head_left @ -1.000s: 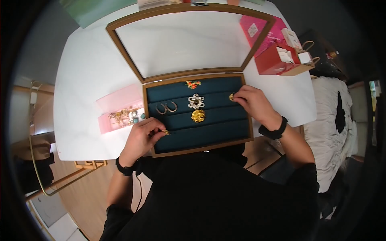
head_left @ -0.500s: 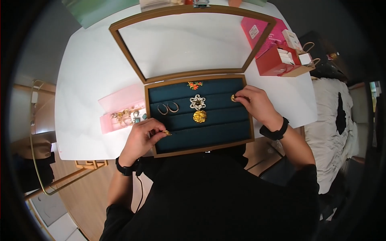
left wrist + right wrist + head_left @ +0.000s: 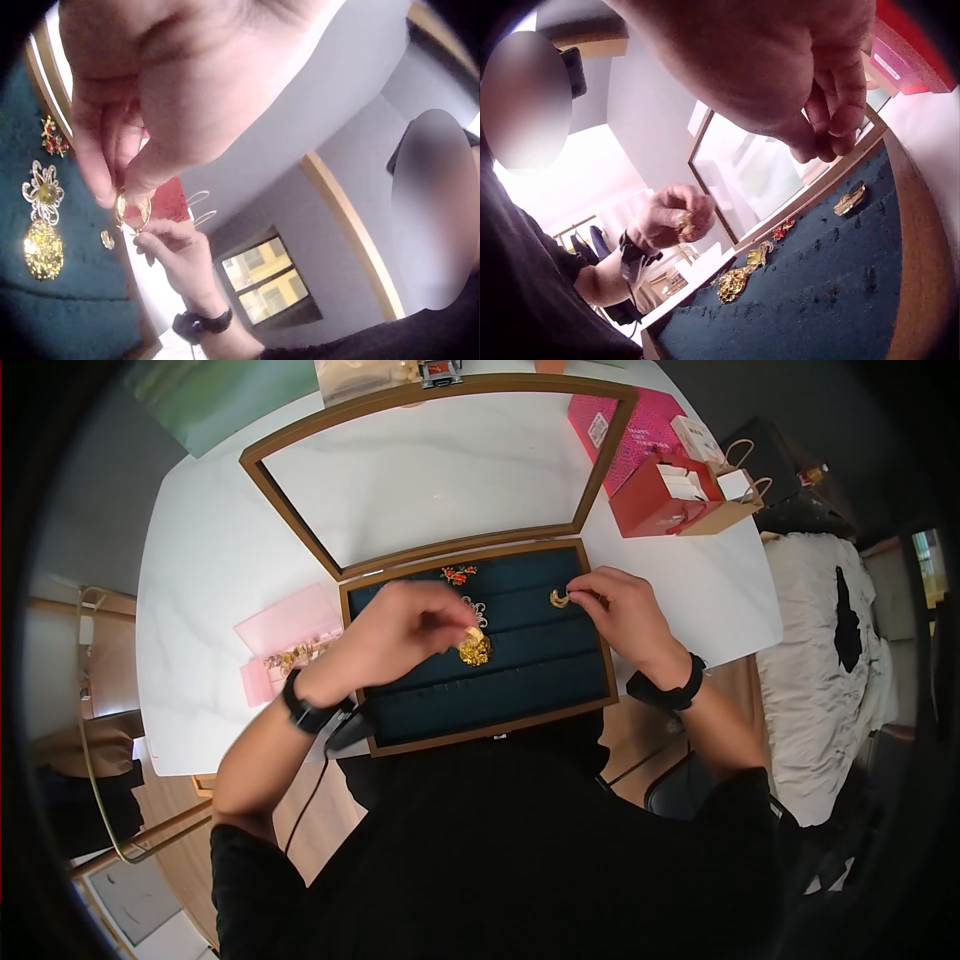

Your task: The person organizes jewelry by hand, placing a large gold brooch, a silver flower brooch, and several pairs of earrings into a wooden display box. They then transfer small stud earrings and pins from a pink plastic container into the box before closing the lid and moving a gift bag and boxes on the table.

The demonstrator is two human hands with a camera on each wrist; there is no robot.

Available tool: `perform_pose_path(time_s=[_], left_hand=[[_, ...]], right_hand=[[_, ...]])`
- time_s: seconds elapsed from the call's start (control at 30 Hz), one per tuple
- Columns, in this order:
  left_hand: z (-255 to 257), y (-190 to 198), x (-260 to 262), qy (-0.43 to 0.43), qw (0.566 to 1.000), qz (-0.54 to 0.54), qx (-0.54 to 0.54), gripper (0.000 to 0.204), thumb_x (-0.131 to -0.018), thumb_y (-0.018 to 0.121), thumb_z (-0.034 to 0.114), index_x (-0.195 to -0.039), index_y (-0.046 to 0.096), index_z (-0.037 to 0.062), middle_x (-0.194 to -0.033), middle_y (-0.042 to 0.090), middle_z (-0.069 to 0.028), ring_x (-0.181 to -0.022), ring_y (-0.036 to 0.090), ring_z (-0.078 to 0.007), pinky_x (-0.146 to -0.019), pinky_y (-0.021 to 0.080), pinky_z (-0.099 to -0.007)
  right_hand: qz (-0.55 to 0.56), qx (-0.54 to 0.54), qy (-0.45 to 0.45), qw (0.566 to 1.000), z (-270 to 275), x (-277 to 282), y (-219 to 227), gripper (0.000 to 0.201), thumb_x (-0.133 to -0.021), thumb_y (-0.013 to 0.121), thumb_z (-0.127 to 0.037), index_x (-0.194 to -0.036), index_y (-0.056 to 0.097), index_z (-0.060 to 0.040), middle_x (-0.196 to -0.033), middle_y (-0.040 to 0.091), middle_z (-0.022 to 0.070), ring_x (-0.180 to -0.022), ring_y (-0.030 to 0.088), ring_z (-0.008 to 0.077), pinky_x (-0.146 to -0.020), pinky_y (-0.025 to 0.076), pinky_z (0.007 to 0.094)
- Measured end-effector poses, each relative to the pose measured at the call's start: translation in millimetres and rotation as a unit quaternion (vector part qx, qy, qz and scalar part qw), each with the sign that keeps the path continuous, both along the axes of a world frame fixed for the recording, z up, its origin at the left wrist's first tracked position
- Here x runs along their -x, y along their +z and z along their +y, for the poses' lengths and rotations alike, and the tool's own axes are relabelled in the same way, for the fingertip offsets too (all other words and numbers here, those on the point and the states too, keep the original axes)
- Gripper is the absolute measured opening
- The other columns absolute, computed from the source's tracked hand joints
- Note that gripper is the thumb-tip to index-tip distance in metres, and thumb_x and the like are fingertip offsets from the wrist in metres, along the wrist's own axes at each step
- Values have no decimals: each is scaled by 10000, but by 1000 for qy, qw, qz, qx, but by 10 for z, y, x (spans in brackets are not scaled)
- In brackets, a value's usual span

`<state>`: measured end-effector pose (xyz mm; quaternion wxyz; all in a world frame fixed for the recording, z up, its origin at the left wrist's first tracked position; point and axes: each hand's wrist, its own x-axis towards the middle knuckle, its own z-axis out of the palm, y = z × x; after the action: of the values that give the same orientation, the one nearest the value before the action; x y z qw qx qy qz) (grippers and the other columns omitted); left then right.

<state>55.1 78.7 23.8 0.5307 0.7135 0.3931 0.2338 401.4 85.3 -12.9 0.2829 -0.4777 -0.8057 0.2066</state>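
In the lower centre of the head view, the near part of the display box (image 3: 606, 660) shows bare lining. At centre, the left hand (image 3: 395, 630) is clamped by thumb and finger on a gold hoop (image 3: 120, 215), raised above the lining; by judgement, its placement is outstanding. The gold brooch (image 3: 475, 652), silver flower brooch (image 3: 45, 193) and, farther up, red brooch (image 3: 459, 574) are set in the box. A gold earring (image 3: 558, 599) rests right of centre; whether it is finally seated cannot be told. More pieces lie in the pink box (image 3: 258, 685), middle left; whether these remain to be transferred is unclear. The lid (image 3: 296, 518) stands open beyond.

The head view puts the right hand (image 3: 628, 615) at the earring; the right wrist view shows them apart, the fingers bent with nothing visible between them. The left wrist view shows the hoop's opening, unclear from the head
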Motion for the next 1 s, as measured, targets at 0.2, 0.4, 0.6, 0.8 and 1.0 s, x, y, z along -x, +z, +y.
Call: perform_pose_path(time_s=[0.2, 0.4, 0.6, 0.8, 1.0], left_hand=[[743, -357, -822, -53, 994, 94, -31, 119, -953, 826, -23, -1069, 803, -9, -987, 829, -101, -924, 780, -180, -867, 619, -335], [931, -501, -1099, -72, 973, 195, -96, 129, -901, 839, -35, -1015, 781, -18, -933, 822, -135, -864, 786, -208, -824, 620, -347], [895, -390, -1106, -61, 978, 195, -43, 126, -929, 780, -70, -1046, 777, -22, -898, 800, -105, -826, 771, -175, -785, 624, -338], [875, -525, -1009, -31, 989, 119, -81, 202, -878, 790, -31, -1079, 799, -17, -879, 800, -152, -827, 793, -241, -793, 625, -374], [779, -408, -1053, -9, 986, 150, -71, 249, -911, 739, -122, -1135, 789, -24, -864, 768, -68, -796, 745, -133, -748, 611, -298]], right_hand=[[27, -3, -13, 1000, -35, -16, -85, 121, -996, 808, -60, -1111, 805, -23, -980, 774, 124, -770, 713, 286, -717, 576, 366], [44, 17, -57, 997, -200, -164, -89, 111, -1003, 796, -76, -1102, 795, -26, -994, 763, 129, -822, 719, 318, -754, 582, 392], [65, 10, -56, 996, -298, -227, -199, 117, -1009, 807, -89, -1114, 804, -37, -975, 756, 99, -723, 692, 244, -686, 565, 343], [85, 46, -57, 994, -332, -209, -188, 107, -1018, 793, -114, -1084, 780, -31, -973, 732, 126, -820, 704, 342, -758, 576, 410], [97, 6, -41, 994, -333, -203, -277, 116, -1016, 806, -104, -1097, 793, -21, -943, 726, 101, -712, 663, 250, -674, 545, 346]])
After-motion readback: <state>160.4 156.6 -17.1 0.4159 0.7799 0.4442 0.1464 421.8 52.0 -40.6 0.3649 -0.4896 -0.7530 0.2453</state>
